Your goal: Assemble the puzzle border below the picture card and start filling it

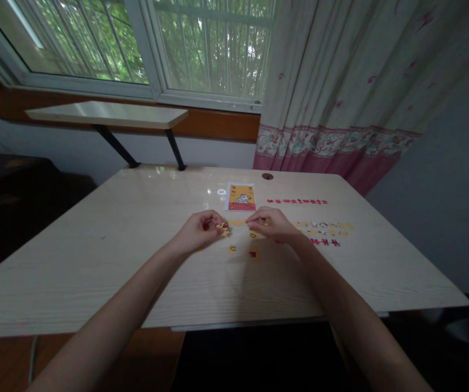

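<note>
The table [95,261] looks like smooth, glossy wood, the curtain [332,76] cloth

From the picture card [241,197] on the counter [87,261], one row of puzzle pieces [298,201] lies at three o'clock, more rows [324,242] at four, single pieces [254,254] at six; a shelf [107,114] stands at ten, the window [213,49] behind at twelve.

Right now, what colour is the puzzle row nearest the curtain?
The puzzle row is red, best seen in the head view.
</note>
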Action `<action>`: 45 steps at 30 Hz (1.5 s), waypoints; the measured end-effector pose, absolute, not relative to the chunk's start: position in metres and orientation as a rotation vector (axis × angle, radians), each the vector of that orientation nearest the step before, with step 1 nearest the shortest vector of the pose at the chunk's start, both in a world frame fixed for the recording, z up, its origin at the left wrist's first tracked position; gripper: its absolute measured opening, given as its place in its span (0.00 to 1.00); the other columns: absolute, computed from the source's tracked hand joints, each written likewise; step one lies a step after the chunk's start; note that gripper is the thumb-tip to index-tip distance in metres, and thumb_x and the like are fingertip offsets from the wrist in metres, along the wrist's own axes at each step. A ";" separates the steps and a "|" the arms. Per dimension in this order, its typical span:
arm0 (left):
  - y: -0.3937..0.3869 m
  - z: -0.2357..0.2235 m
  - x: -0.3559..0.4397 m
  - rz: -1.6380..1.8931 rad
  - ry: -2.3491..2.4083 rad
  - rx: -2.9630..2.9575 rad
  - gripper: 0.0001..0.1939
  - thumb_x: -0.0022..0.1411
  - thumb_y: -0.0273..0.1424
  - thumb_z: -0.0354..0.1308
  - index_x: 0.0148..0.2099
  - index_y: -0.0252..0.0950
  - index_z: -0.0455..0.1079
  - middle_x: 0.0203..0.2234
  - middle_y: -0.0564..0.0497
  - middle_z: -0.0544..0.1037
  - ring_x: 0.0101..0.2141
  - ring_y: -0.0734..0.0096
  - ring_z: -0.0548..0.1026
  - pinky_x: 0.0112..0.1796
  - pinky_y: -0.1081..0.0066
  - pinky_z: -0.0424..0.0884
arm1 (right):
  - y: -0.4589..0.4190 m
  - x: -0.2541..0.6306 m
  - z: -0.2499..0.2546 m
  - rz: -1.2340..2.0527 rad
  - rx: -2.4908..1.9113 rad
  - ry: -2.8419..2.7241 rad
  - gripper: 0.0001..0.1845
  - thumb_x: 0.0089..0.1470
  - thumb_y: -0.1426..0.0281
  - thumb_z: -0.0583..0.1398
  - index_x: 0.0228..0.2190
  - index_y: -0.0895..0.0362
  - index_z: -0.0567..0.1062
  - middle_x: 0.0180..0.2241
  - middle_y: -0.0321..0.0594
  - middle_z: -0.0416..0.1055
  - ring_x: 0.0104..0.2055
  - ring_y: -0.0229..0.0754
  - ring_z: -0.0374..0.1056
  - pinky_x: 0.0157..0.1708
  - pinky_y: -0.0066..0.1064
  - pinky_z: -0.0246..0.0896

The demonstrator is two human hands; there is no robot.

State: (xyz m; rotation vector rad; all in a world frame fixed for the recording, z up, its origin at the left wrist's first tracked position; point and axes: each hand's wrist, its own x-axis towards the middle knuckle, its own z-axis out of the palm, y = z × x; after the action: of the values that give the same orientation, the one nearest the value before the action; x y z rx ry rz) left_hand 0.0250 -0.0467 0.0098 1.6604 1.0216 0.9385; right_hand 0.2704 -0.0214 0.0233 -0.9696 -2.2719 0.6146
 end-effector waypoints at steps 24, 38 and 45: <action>-0.045 0.001 0.044 1.084 0.838 1.437 0.20 0.44 0.27 0.64 0.36 0.40 0.55 0.22 0.62 0.67 0.22 0.83 0.65 0.27 0.77 0.63 | -0.032 0.240 0.011 1.101 -1.003 -1.836 0.12 0.46 0.62 0.62 0.26 0.60 0.76 0.19 0.33 0.65 0.21 0.30 0.55 0.21 0.23 0.49; -0.052 0.025 0.039 1.079 0.934 1.571 0.12 0.45 0.28 0.65 0.31 0.35 0.65 0.23 0.56 0.72 0.25 0.78 0.70 0.29 0.75 0.67 | -0.034 0.237 0.012 1.193 -0.991 -1.735 0.15 0.45 0.59 0.63 0.25 0.60 0.75 0.18 0.32 0.63 0.20 0.29 0.51 0.20 0.24 0.45; -0.049 0.027 0.031 1.017 0.955 1.578 0.11 0.44 0.30 0.65 0.31 0.34 0.68 0.23 0.52 0.75 0.26 0.74 0.73 0.30 0.73 0.69 | -0.040 0.232 0.014 0.915 -1.042 -1.772 0.11 0.46 0.63 0.61 0.26 0.59 0.77 0.23 0.37 0.70 0.23 0.32 0.56 0.23 0.25 0.51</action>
State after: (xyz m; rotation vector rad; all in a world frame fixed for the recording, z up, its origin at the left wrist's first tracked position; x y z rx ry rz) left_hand 0.0312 -0.0486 0.0266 1.5781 0.9554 1.0171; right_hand 0.2324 -0.0401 0.0137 -1.0420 -1.7718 0.9149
